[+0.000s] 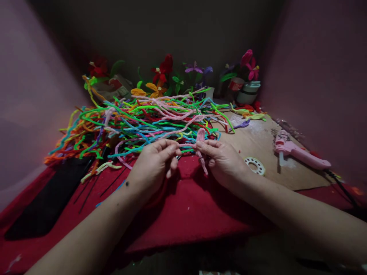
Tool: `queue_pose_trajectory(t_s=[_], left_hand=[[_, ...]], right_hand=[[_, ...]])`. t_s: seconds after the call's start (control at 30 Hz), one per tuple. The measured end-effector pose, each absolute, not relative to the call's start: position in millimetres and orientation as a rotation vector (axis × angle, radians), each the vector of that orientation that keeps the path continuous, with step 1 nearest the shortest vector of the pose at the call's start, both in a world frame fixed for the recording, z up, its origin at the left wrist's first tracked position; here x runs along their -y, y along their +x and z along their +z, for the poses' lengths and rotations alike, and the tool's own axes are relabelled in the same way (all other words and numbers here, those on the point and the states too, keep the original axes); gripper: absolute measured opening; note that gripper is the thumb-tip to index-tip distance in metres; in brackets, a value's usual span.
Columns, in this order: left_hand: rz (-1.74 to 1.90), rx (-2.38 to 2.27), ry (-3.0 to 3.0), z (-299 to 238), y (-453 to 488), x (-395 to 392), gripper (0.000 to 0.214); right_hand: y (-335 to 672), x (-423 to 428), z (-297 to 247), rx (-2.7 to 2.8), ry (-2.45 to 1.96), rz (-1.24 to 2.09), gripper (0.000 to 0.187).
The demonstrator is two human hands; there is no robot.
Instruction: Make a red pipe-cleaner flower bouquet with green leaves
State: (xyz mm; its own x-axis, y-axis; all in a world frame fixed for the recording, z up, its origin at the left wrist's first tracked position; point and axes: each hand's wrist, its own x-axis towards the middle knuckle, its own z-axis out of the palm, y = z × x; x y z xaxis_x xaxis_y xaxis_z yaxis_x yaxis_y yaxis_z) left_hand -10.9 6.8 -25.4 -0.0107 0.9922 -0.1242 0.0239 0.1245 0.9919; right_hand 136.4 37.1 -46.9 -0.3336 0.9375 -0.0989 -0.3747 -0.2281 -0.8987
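Note:
Both hands are over the front middle of the red-covered table, a short gap apart. My right hand (219, 154) pinches a pink pipe cleaner (201, 135), bent into a narrow loop above the fingers, with a twisted tail hanging below. From it a straight pink length runs left to my left hand (160, 156), whose thumb and forefinger close on its end. The other left fingers curl loosely. Just behind the hands lies a big tangled heap of coloured pipe cleaners (149, 122), in green, pink, blue, orange and red.
A pink glue gun (304, 152) lies on a cardboard sheet (281, 175) at right, near a white ring with holes (254, 166). Left is a black flat object (48, 202). Pipe-cleaner flowers (163, 70) and a lidded jar (248, 93) stand behind. Walls flank both sides.

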Motion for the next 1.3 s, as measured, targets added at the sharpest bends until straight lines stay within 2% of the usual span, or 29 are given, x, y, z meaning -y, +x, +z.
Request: queue_pose_trajectory(t_s=[0.13,0.33,0.77,0.97,1.13,1.3], left_hand=[[0.878,-1.052,0.954,-33,-3,-7,0.019],[0.857,-0.877,0.923,-42,1,-10,0.024],[0.701,-1.086,1.057,-24,-2,1,0.020],[0.959,-1.332,1.282,-13,-11,-3,0.015],[1.000,-1.424,1.396,-15,-13,-6,0.017],[1.060,-1.429,1.484,-15,-15,-9,0.014]], right_hand=[[135,-36,-47,0.971,-0.800,1.751,0.024],[131,-31,-45,1.002,-0.744,1.817,0.021],[134,-30,-47,1.192,-0.948,1.627,0.022],[139,-32,-46,1.291,-0.994,1.580,0.026],[138,-30,-48,1.243,-0.920,1.740,0.019],[138,-29,-48,1.268,-0.930,1.737,0.018]])
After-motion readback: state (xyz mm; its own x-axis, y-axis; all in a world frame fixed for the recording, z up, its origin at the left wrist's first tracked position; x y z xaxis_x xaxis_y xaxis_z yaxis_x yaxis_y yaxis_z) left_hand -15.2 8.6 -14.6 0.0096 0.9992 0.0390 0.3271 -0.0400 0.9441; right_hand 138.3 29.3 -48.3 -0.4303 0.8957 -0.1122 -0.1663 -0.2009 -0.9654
